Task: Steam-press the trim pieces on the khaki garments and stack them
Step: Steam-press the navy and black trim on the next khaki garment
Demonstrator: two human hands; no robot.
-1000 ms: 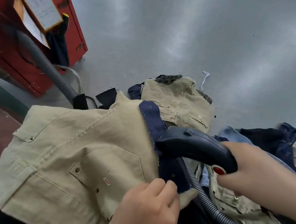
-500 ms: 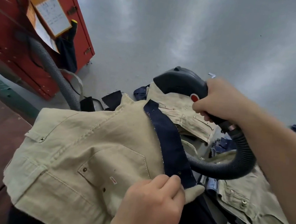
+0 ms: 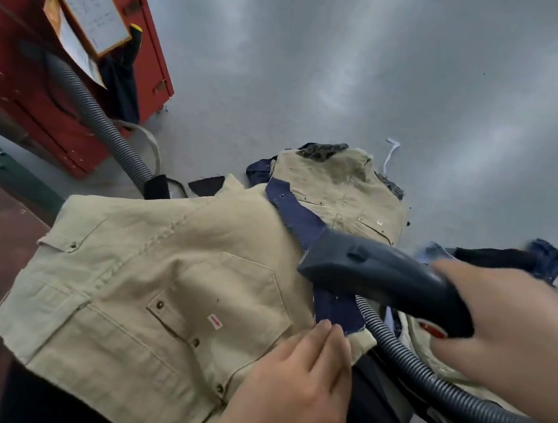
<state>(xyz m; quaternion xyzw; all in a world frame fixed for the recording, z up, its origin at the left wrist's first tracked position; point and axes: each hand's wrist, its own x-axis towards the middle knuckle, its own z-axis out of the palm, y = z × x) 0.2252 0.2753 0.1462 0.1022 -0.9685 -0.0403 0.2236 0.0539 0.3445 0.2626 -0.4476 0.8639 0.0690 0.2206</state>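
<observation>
Steamer (image 3: 378, 273) back down, crosswise on trim (image 3: 299, 220)

Matt woven khaki garment (image 3: 146, 276) cloth
</observation>
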